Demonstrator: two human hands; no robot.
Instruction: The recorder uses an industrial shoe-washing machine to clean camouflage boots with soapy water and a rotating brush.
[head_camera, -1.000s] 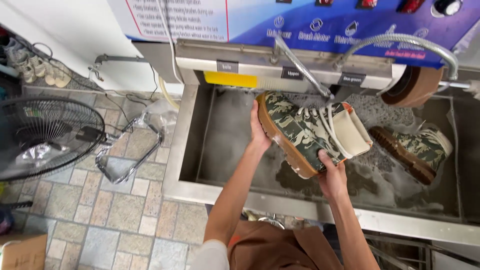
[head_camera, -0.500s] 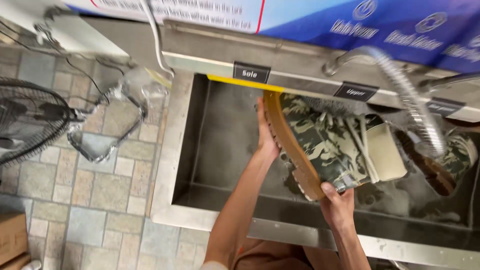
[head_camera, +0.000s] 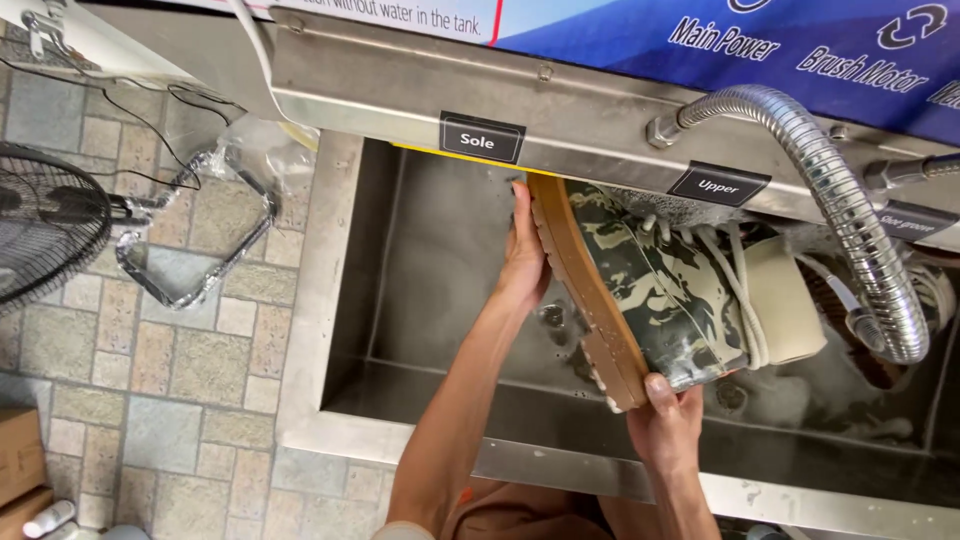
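A camouflage-patterned shoe (head_camera: 665, 290) with a tan rubber sole and pale laces is held on its side over a steel wash tank (head_camera: 330, 400). My left hand (head_camera: 522, 262) presses flat against the sole near the toe end. My right hand (head_camera: 668, 420) grips the heel end from below. The shoe's toe reaches up under the machine's steel ledge, where foam clings to the upper. A second shoe lies in the foamy water at the far right, mostly hidden behind a hose.
A ribbed metal hose (head_camera: 860, 220) curves down over the tank's right side. A blue control panel (head_camera: 820, 50) tops the machine. On the tiled floor at left stand a fan (head_camera: 45, 230) and a chrome wire frame (head_camera: 190, 250). Cardboard boxes (head_camera: 20, 460) sit bottom left.
The view has moved closer and leftward. Both hands have lifted the shoe up and pushed its toe end under the machine's ledge.
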